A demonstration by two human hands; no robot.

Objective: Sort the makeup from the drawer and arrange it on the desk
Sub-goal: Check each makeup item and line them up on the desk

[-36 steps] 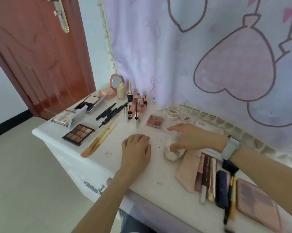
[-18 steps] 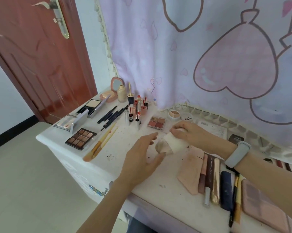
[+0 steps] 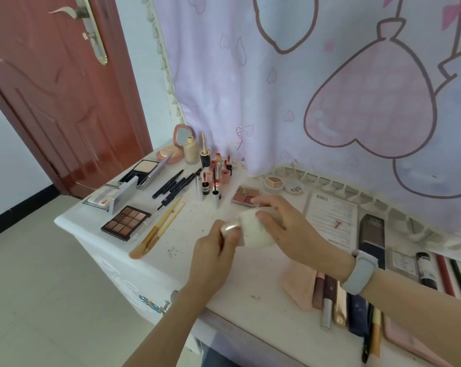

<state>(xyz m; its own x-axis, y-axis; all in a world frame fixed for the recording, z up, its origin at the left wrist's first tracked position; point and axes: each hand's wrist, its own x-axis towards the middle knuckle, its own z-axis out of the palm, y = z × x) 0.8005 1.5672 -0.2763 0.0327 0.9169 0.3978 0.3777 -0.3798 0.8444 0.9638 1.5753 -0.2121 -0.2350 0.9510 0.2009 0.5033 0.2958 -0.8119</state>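
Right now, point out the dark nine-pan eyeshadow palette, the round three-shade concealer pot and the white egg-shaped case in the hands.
dark nine-pan eyeshadow palette [image 3: 125, 222], head view, centre pan.
round three-shade concealer pot [image 3: 273, 183], head view, middle of pans.
white egg-shaped case [image 3: 253, 229], head view, bare white shell.

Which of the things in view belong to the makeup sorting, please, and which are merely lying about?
Job in hand:
white pouch, held by left hand and right hand
brown eyeshadow palette
lipsticks
desk

Lying about:
door
curtain
printed leaflet
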